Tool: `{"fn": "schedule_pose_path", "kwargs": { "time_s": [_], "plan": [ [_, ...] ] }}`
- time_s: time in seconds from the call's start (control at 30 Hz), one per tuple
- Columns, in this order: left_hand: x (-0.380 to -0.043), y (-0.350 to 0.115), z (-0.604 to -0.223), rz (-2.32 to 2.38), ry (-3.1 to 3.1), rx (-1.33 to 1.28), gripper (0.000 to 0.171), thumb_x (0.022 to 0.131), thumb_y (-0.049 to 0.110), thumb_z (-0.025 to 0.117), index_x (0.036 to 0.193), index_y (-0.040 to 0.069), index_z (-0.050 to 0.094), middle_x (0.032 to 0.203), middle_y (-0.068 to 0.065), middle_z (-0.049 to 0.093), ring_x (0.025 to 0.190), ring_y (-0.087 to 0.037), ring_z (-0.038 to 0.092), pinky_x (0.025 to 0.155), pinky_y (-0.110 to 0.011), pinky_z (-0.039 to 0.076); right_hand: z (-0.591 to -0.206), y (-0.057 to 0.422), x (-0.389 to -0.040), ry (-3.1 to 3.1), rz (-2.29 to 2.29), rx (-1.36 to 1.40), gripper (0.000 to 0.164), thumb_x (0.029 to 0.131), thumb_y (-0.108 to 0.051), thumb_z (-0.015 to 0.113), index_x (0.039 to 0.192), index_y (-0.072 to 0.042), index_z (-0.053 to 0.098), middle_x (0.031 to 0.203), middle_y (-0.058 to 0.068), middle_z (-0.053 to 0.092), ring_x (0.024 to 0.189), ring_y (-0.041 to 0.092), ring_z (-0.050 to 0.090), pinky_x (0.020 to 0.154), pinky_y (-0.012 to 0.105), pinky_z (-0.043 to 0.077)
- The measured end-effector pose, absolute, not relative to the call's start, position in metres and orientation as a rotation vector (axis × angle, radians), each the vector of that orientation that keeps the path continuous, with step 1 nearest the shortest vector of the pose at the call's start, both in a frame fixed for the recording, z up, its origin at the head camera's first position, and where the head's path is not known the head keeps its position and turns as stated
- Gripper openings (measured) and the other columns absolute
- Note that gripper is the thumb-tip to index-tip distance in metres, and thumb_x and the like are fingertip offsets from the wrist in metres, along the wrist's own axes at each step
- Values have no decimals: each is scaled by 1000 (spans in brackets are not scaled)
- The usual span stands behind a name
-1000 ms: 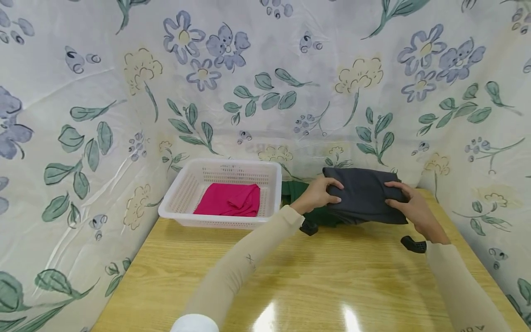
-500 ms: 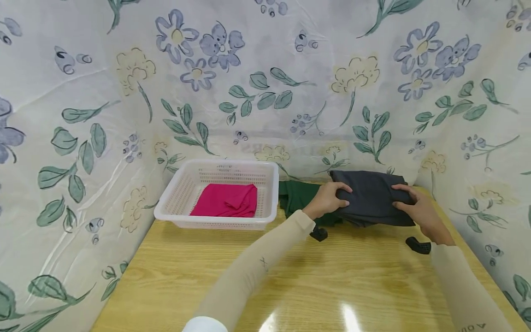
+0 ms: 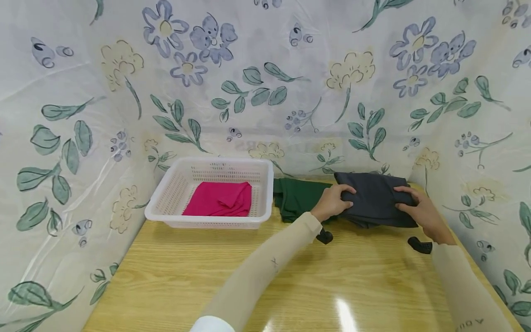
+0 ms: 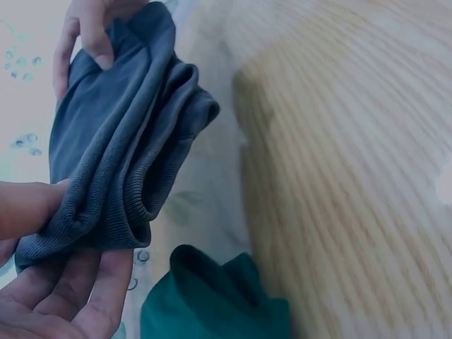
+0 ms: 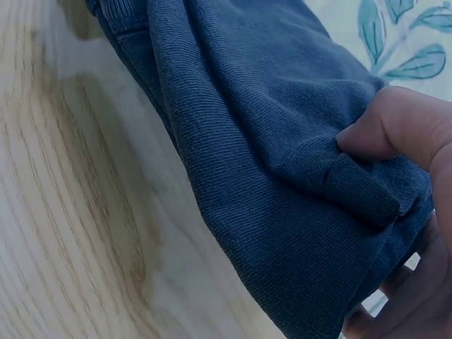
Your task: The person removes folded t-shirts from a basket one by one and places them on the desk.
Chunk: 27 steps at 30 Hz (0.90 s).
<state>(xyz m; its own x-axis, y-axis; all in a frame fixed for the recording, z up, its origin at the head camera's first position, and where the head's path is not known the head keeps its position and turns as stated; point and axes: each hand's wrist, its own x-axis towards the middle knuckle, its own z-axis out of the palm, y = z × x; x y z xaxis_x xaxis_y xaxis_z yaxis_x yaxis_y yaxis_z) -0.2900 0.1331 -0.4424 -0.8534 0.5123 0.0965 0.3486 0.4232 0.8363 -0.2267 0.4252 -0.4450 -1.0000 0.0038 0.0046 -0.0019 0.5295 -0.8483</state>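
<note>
Two hands can be seen, and one dark blue-grey cloth [image 3: 373,198] is held between them near the back of the wooden table [image 3: 207,272]. One end of the cloth is pinched by the left hand [image 3: 333,201], with the thumb laid on one side and the fingers tucked under the other. The other end is pinched by the right hand [image 3: 424,213] in the same way, and the cloth is dented under that thumb. The cloth is folded into many layers, and the soft folds are shown best from the left wrist. It seems to be held up off the table, but how high cannot be told well.

Next to it, a green cloth [image 3: 298,198] is seen on the table, and part of it is hidden by the left hand and the dark cloth. It is placed between the dark cloth and a white basket [image 3: 211,224]. The basket is dotted with small holes, and a bright pink cloth [image 3: 217,199] is laid flat inside, with a small fold on top. Both arms are covered by cream sleeves [image 3: 265,267], and a small black piece [image 3: 325,237] is seen by each wrist. Behind everything, a pale sheet [image 3: 257,122] is covered with blue flowers, yellow flowers and green leaves.
</note>
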Motion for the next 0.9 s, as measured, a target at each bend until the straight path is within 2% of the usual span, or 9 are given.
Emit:
{"fn": "schedule_pose_path", "kwargs": {
  "time_s": [0.1,0.17,0.3,0.4,0.5,0.63,0.73,0.8,0.9],
  "plan": [
    [-290,138,-446,1415,2504,790,34,99,9,71,131,16,70,144,-7,58,125,-23,59,93,-30,53,-445,430,-228,-2758,1510,-3,57,104,-25,65,157,-21,43,168,24,13,147,52,23,102,47,41],
    [-291,141,-449,1414,2508,798,34,99,9,70,132,16,69,143,-6,59,125,-22,60,92,-28,53,-446,432,-229,-2765,1510,9,57,104,-23,64,157,-19,43,168,25,13,147,52,24,101,43,42],
    [-291,144,-455,1419,2502,803,35,99,8,69,133,16,69,141,-6,61,115,-19,64,84,-24,52,-450,436,-231,-2780,1513,17,58,105,-20,64,158,-14,42,167,26,15,146,52,26,92,28,44],
    [-292,147,-458,1434,2497,804,36,99,6,69,134,15,69,140,-7,61,102,-16,66,78,-23,50,-453,437,-232,-2778,1513,4,58,104,-17,64,158,-12,41,166,26,16,146,52,25,98,39,44],
    [-293,148,-460,1437,2495,797,38,99,5,69,136,14,68,140,-7,62,81,-23,65,75,-25,49,-457,437,-234,-2765,1505,-9,59,104,-14,64,157,-9,41,166,26,17,147,52,24,104,56,39],
    [-292,151,-462,1415,2514,763,39,100,6,69,138,16,67,143,-7,60,97,-26,68,85,-27,52,-464,438,-239,-2741,1507,-18,58,103,-11,64,156,-7,42,166,27,16,148,53,21,108,65,32],
    [-292,152,-463,1396,2531,716,40,99,8,69,138,17,67,146,-7,58,124,-23,61,94,-30,52,-469,438,-243,-2735,1527,-25,58,103,-10,64,156,-7,42,167,28,13,149,52,18,110,67,29],
    [-292,154,-465,1393,2529,685,41,99,8,70,138,17,67,146,-7,58,127,-24,59,95,-32,52,-471,438,-244,-2740,1541,-47,58,102,-9,64,156,-8,42,167,27,12,150,52,16,112,68,27],
    [-293,159,-469,1367,2546,646,41,98,9,71,138,19,68,145,-5,60,120,-19,62,86,-26,51,-473,438,-243,-2750,1544,-81,58,102,-9,65,156,-7,42,167,28,11,150,52,15,113,68,25]
  ]
}}
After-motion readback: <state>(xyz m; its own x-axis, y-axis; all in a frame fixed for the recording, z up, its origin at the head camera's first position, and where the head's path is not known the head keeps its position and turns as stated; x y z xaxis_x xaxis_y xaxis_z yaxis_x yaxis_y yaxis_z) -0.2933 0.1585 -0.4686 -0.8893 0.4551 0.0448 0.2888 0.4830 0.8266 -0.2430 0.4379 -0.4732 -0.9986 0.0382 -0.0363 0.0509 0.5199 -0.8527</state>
